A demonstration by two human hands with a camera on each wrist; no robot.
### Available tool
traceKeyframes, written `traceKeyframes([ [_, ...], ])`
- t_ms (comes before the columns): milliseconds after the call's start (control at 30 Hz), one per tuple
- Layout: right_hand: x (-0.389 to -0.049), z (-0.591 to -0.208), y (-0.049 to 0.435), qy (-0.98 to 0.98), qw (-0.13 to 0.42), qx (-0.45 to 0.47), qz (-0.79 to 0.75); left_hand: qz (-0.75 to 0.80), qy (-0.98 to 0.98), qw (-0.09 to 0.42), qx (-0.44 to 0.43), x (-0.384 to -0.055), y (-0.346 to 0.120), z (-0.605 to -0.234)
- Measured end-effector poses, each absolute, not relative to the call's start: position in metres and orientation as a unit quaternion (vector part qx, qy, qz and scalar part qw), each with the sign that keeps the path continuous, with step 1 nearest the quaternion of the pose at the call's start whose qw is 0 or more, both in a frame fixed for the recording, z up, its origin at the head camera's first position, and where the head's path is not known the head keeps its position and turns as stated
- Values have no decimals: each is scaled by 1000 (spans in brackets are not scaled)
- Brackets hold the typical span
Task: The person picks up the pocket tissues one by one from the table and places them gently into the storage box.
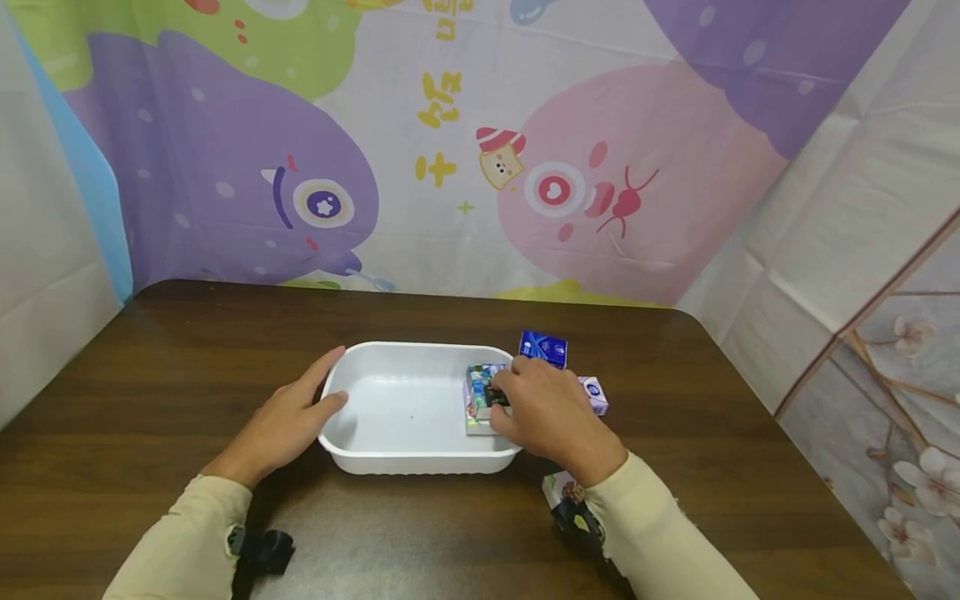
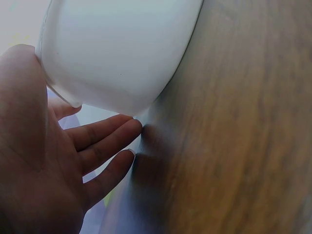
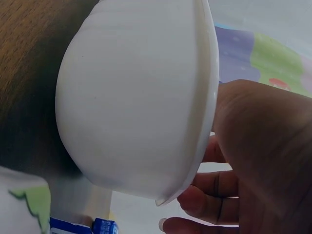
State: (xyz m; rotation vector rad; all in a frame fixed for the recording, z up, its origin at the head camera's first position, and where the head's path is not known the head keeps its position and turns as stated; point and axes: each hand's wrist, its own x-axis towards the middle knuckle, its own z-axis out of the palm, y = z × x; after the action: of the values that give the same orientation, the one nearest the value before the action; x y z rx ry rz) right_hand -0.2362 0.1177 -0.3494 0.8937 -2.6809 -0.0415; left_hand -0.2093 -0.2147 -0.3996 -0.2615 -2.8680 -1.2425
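A white plastic basin (image 1: 390,462) stands on the table. My left hand (image 1: 288,425) holds its left end, thumb over the rim and the other fingers outside along the wall; in the left wrist view those fingers look nearly straight and spread. Over the basin's right end, my right hand (image 1: 555,408) pinches a small printed box (image 1: 483,387) between thumb and fingers. That box lies on a paler box (image 1: 480,427) inside the basin, and my hand partly covers both. In the right wrist view the basin wall hides the boxes in the basin.
Behind my right hand lies a blue box (image 1: 543,346), with a white and purple box (image 1: 595,394) to its right. Another small box (image 1: 557,487) shows partly beneath my right wrist. A printed cloth (image 1: 442,233) hangs along the back of the brown table (image 1: 420,542).
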Motion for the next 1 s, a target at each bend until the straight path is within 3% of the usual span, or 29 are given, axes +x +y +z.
traceKeyframes([
  [333,-235,-345,119,-945,145,290,28,-399,-913,5,-86,-209,-214,-400],
  [733,-240,-344,124,-937,188,292,49,-400,-913,0,-82,-209,-215,-400],
  [1000,-244,-341,130,-951,161,257,58,-400,-913,2,-83,-210,-215,-400],
])
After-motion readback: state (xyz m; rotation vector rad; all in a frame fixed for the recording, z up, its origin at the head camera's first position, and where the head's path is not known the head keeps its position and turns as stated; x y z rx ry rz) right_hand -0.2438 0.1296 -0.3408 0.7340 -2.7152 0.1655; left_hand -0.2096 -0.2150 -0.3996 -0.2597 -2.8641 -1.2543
